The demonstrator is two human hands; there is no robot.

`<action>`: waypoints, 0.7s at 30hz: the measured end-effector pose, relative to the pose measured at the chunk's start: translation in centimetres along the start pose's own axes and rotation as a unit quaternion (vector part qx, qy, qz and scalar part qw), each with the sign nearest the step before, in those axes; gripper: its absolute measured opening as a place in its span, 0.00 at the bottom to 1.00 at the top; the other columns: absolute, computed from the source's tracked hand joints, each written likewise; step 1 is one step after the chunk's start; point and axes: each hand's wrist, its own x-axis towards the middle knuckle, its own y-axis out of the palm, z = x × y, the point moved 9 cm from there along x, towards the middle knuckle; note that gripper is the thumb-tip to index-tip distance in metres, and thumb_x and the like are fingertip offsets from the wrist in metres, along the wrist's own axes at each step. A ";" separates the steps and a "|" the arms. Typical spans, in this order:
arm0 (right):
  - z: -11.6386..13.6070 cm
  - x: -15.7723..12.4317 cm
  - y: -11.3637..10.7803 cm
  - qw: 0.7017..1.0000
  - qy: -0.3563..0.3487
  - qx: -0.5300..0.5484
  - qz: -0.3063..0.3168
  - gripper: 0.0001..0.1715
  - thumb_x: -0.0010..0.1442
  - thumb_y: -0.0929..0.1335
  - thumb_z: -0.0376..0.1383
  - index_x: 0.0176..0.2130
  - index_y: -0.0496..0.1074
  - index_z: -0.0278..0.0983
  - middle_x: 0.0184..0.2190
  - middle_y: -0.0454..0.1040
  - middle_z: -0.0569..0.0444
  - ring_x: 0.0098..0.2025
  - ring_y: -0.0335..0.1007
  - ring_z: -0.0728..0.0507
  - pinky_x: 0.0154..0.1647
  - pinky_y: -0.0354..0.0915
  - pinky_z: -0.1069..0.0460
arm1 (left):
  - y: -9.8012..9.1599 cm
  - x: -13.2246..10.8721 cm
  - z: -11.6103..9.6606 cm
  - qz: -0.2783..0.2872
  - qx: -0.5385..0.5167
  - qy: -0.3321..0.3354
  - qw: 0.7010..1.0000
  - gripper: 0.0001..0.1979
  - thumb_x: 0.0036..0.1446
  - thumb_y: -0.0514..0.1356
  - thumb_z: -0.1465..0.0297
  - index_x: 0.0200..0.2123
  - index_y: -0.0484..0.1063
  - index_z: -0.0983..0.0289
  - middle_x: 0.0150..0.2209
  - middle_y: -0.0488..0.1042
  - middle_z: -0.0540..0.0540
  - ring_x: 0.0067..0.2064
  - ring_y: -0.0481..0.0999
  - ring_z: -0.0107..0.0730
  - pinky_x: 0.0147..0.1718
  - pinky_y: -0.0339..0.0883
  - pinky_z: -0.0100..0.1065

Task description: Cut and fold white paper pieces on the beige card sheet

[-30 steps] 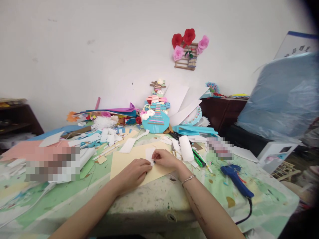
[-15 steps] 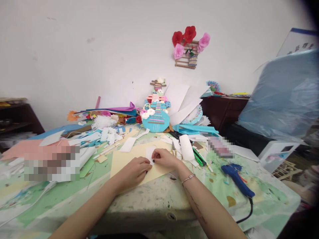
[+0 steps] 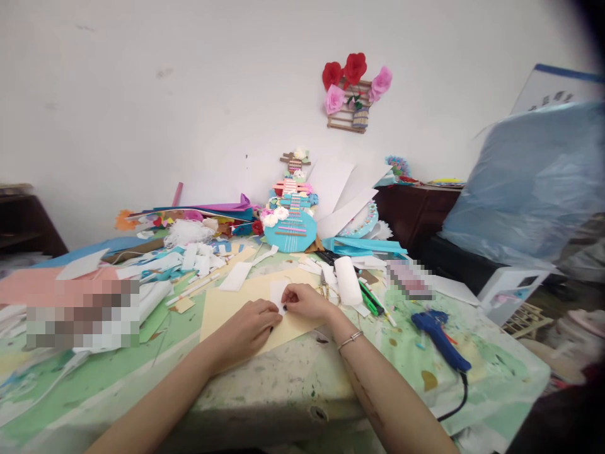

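On the table in front of me lies a cream sheet of card (image 3: 222, 306) with a small piece of white paper (image 3: 276, 291) on it. My right hand (image 3: 309, 304) has its fingers curled and pinched at the white paper's right side. From the left, my left hand (image 3: 246, 331) rests low on the card, fingers lying fairly flat at the paper's lower left edge, thumb a little apart. The fingers partly cover the white paper, so its lower end is hard to make out.
A white roll (image 3: 348, 282) and a green utility knife (image 3: 372, 298) lie right of the card. Farther right is a blue glue gun (image 3: 442, 340) with a black cord. A blue paper instrument (image 3: 289, 233) stands at the back. Paper scraps (image 3: 198, 257) clutter the left.
The whole view has shifted slightly, so everything sits a bit farther left. Both hands keep nearly the same pose at the white paper.
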 end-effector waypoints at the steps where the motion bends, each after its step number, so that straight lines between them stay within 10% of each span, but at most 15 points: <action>1: 0.1 0.0 0.0 1.000 -0.004 -0.006 0.001 0.10 0.47 0.65 0.25 0.32 0.70 0.34 0.28 0.71 0.56 0.30 0.65 0.51 0.30 0.60 0.57 | 0.1 0.0 0.0 -0.001 -0.001 0.003 1.000 0.15 0.57 0.47 0.76 0.42 0.70 0.60 0.43 0.70 0.56 0.44 0.68 0.35 0.45 0.61 0.35; 21: -0.2 0.1 0.3 1.000 0.002 -0.010 0.012 0.09 0.48 0.65 0.27 0.32 0.70 0.35 0.27 0.71 0.57 0.30 0.66 0.51 0.30 0.61 0.57 | 1.0 0.0 0.7 0.018 0.002 -0.001 1.000 0.19 0.56 0.46 0.77 0.46 0.68 0.57 0.45 0.68 0.56 0.44 0.67 0.36 0.43 0.62 0.35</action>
